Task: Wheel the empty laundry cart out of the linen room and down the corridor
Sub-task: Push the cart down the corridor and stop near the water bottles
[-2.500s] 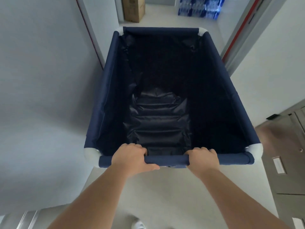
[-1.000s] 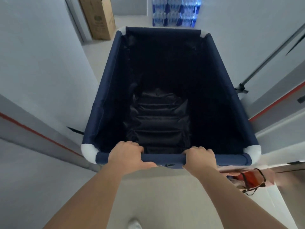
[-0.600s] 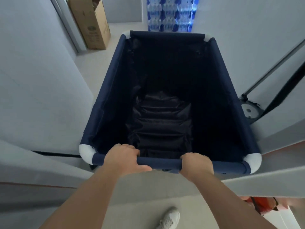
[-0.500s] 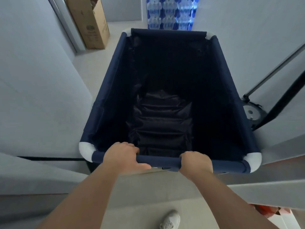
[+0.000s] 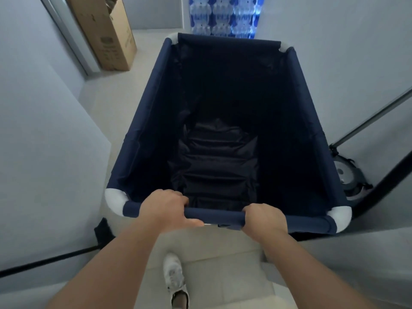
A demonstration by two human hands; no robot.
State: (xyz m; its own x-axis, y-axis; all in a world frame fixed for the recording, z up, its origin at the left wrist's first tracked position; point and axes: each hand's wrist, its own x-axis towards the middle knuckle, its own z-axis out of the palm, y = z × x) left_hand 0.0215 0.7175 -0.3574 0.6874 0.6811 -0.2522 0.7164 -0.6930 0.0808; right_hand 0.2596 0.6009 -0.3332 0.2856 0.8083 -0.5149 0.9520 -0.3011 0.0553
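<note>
The laundry cart is a deep navy fabric bin with white corner caps, filling the middle of the head view. Nothing lies inside it but its wrinkled black liner. My left hand is wrapped around the near top rail left of centre. My right hand grips the same rail right of centre. Both arms reach forward from the bottom of the frame. The wheels are hidden under the fabric.
Grey walls close in on both sides of a pale floor. A tall cardboard box leans at the far left. Stacked packs of water bottles stand straight ahead beyond the cart. A wheeled black stand is close on the right. My white shoe steps below.
The cart has rolled forward through the doorway into the corridor; the red-striped door frame has passed behind. The box and water packs are nearer. Both hands kept their grip on the rail.
</note>
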